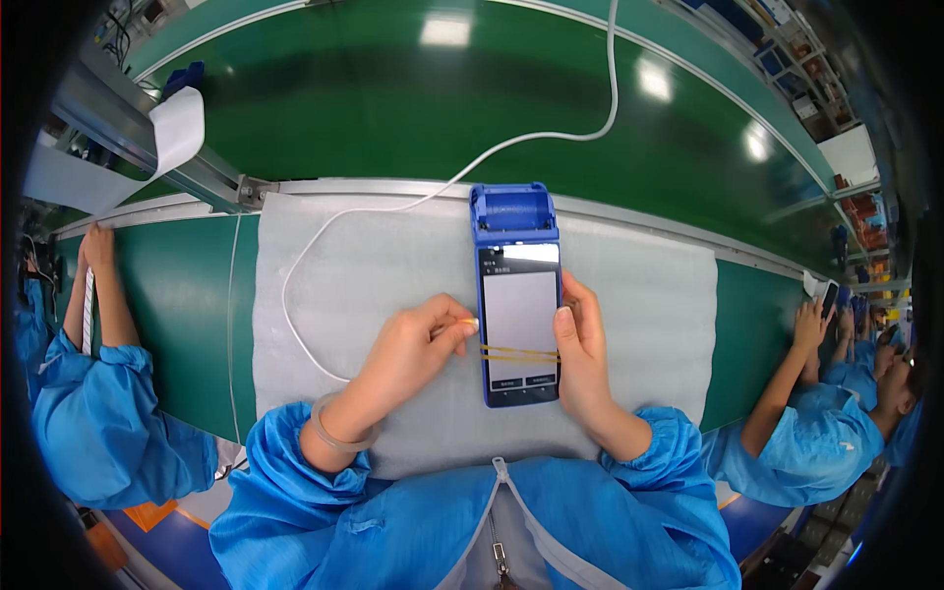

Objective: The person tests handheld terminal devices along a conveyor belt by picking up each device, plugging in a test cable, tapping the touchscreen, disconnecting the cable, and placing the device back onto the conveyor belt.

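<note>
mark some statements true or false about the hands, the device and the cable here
1. The right hand holds the blue device. True.
2. The left hand is near the device's left edge. True.
3. The bracelet is on the right wrist. False: it is on the left.
4. The white cable lies partly on the pale mat. True.
5. The yellow strands cross the screen near its top. False: they cross nearer its bottom.

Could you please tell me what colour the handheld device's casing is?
The casing is blue, best seen in the head view.
</note>
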Demonstrator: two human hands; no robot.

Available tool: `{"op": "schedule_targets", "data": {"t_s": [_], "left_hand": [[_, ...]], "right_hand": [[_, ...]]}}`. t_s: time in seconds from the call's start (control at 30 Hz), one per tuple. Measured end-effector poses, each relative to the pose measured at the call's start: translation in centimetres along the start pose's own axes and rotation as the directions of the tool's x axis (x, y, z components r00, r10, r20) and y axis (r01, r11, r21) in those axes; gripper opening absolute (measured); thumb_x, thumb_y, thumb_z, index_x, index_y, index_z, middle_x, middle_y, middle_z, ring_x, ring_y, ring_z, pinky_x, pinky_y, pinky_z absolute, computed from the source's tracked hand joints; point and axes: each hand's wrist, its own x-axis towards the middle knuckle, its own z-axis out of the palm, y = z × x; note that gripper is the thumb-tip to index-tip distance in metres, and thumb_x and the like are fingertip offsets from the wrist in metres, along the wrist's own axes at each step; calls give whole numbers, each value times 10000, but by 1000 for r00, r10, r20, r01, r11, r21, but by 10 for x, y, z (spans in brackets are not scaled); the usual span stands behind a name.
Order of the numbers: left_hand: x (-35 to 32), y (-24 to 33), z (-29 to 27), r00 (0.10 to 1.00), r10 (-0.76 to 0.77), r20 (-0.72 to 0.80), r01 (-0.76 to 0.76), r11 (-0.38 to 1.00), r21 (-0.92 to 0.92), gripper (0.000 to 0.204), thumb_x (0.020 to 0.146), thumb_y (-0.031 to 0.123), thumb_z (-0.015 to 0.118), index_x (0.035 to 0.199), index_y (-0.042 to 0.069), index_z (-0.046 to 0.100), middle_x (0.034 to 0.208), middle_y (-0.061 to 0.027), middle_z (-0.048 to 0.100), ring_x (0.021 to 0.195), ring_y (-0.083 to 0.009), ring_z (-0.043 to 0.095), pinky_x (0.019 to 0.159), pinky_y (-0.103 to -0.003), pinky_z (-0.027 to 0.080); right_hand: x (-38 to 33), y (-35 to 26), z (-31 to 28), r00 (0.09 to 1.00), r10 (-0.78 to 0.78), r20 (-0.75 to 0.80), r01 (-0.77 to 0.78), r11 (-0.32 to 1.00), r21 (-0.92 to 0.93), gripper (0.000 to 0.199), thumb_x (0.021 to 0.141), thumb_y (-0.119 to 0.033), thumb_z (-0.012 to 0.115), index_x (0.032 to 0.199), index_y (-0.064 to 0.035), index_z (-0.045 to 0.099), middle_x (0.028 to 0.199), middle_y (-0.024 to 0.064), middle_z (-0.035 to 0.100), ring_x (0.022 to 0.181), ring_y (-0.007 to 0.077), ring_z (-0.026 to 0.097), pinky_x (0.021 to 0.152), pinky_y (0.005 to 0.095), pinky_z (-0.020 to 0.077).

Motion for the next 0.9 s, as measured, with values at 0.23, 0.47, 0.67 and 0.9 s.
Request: {"op": "schedule_targets", "data": {"t_s": [0.23,0.47,0.67,0.9], "left_hand": [[-1,5,-9,996,75,48,-78,995,69,151,823,40,554,947,-47,558,757,-61,612,670,-100,560,622,-213,447],[-3,3,-12,998,66,-13,-61,969,241,199,761,28,614,954,-14,590,755,-77,621,690,-143,591,638,-233,460],[1,9,-14,816,578,5,-445,624,642,155,614,72,697,736,22,617,724,-61,579,733,-236,527,752,-348,420],[7,8,-16,796,601,74,-504,590,631,192,599,102,703,711,33,562,846,-63,532,885,-262,480,890,-437,356]], "right_hand": [[-7,-4,-21,984,56,168,-70,995,76,484,847,-46,498,1273,27,280,1240,140,397,1144,198,402,958,348,327],[-10,-6,-42,895,78,439,-43,995,-89,780,728,82,521,1373,-20,95,1348,164,261,1243,254,300,1003,375,272],[-9,-7,-43,869,122,479,-12,974,-226,877,694,59,559,1382,-49,24,1383,173,162,1286,289,201,1032,380,219],[-9,-10,-39,858,108,502,51,955,-292,932,664,83,533,1378,-46,-51,1412,166,91,1307,279,151,1046,376,176]]}}
